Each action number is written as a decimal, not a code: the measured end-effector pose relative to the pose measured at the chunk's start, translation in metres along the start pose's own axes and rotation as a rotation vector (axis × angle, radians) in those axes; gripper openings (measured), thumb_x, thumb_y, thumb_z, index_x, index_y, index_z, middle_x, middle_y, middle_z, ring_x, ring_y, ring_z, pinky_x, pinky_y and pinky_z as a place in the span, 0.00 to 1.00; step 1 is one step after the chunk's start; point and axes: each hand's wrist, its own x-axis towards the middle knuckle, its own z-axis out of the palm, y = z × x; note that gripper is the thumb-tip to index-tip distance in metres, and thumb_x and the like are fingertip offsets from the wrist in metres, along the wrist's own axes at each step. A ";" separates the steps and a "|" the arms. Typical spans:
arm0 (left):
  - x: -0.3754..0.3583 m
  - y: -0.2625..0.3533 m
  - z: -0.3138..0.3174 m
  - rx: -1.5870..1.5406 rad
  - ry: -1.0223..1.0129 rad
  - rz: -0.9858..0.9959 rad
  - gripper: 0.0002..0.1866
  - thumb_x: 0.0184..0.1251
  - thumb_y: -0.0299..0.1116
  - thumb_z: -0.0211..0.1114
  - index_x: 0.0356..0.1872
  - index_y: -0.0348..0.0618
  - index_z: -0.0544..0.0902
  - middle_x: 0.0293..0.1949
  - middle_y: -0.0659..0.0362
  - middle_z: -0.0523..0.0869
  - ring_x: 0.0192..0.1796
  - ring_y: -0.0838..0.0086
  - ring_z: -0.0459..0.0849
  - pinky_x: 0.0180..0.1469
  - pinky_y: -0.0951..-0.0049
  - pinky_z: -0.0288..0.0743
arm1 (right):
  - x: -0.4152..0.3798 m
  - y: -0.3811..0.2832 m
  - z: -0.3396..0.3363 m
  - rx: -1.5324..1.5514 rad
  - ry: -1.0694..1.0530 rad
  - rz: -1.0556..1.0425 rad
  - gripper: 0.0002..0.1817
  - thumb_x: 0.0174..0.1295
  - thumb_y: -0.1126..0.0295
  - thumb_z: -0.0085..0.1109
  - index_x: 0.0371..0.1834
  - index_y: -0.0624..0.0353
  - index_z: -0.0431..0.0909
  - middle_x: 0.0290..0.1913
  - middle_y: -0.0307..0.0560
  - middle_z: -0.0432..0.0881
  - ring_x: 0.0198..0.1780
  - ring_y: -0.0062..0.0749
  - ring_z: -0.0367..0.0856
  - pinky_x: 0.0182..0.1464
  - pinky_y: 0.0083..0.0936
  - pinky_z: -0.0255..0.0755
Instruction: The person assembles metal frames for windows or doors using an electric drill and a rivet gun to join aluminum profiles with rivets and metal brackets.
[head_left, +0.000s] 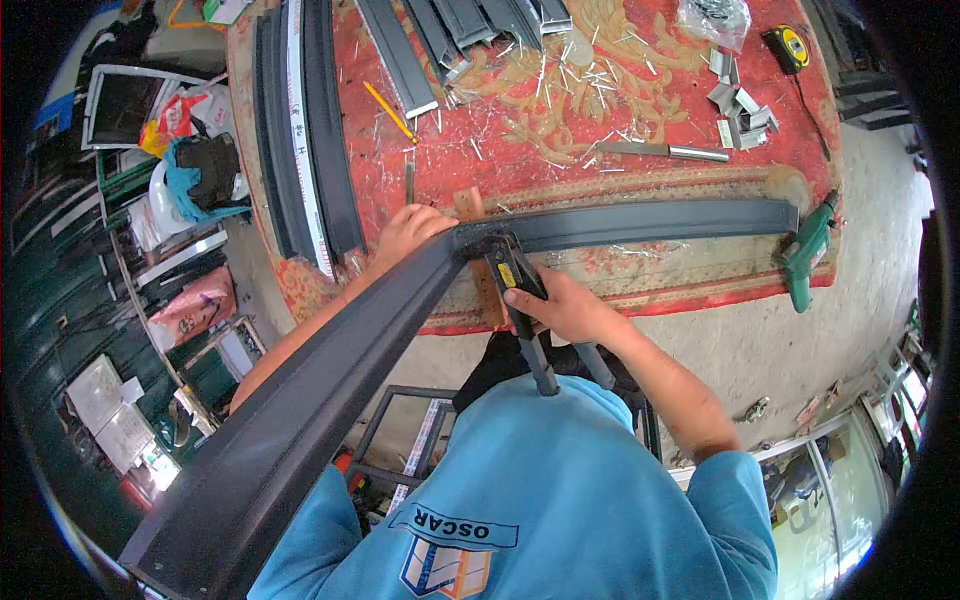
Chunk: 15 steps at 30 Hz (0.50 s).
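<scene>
Two dark grey metal profiles meet at a corner in front of me. One profile [640,225] lies across the near side of the table, and the other profile [310,410] runs back past my left side. My left hand [410,232] grips the corner end from the left, fingers curled over its far side. In my right hand [572,308] is a two-handled hand tool [520,290] with a black head and a yellow label. Its head sits right at the inner corner, and its handles point toward my body. Beneath the corner lies a wooden block [470,204].
A red patterned cloth [400,170] covers the table. On it are more profiles [320,120], a pencil [390,110], a file-like tool [665,151], metal brackets [740,110] and a tape measure [787,50]. A green power drill [808,250] lies at the right edge.
</scene>
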 end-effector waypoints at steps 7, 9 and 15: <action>-0.003 0.001 0.000 0.047 -0.013 -0.016 0.24 0.48 0.34 0.64 0.51 0.45 0.77 0.48 0.61 0.78 0.49 0.68 0.79 0.47 0.63 0.77 | 0.009 0.005 -0.002 0.014 -0.071 -0.046 0.21 0.71 0.54 0.56 0.46 0.64 0.72 0.29 0.43 0.80 0.31 0.25 0.78 0.33 0.28 0.75; -0.005 0.006 0.000 -0.051 -0.111 -0.231 0.23 0.50 0.33 0.64 0.51 0.46 0.76 0.48 0.61 0.78 0.46 0.69 0.81 0.33 0.66 0.79 | 0.010 0.001 -0.002 -0.002 -0.070 -0.052 0.20 0.70 0.54 0.57 0.46 0.64 0.72 0.29 0.43 0.80 0.31 0.25 0.78 0.33 0.28 0.75; 0.004 0.017 -0.005 -0.188 0.021 -0.235 0.24 0.52 0.29 0.66 0.53 0.45 0.72 0.43 0.56 0.74 0.41 0.61 0.83 0.29 0.62 0.81 | 0.007 -0.014 0.001 -0.141 -0.031 0.028 0.16 0.65 0.61 0.65 0.40 0.62 0.74 0.30 0.39 0.80 0.31 0.23 0.80 0.34 0.24 0.77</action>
